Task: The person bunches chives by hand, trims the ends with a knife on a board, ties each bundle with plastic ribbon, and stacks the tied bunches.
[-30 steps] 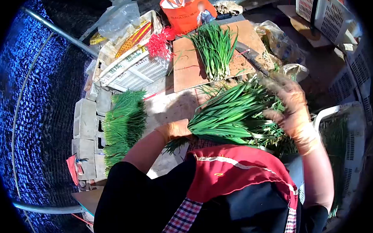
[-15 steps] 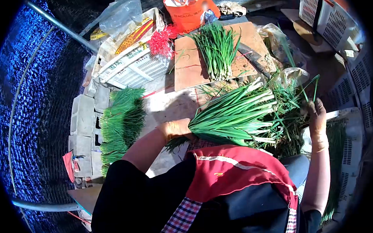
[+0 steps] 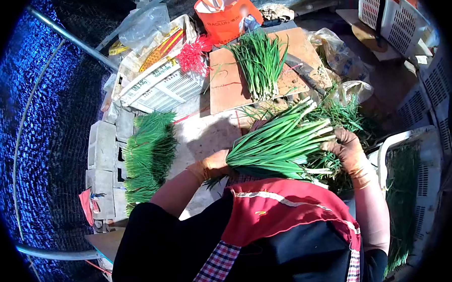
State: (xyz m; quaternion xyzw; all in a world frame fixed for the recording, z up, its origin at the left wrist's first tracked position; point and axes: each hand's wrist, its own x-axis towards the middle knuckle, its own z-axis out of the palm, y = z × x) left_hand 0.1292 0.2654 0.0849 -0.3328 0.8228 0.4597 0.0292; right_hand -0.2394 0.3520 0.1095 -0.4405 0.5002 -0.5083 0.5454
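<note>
Your left hand (image 3: 214, 164): fingers clamped round the leafy end of the green bunch (image 3: 277, 148) | your right hand (image 3: 350, 150): fingers at its pale stem ends (image 3: 322, 128), cannot tell whether gripping

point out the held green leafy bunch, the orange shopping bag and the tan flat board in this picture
Held green leafy bunch of long stalks (image 3: 276, 146): head view, middle of its leaves.
Orange printed shopping bag (image 3: 225, 17): head view, front panel.
Tan flat rectangular board (image 3: 229, 94): head view, bare left part.
</note>
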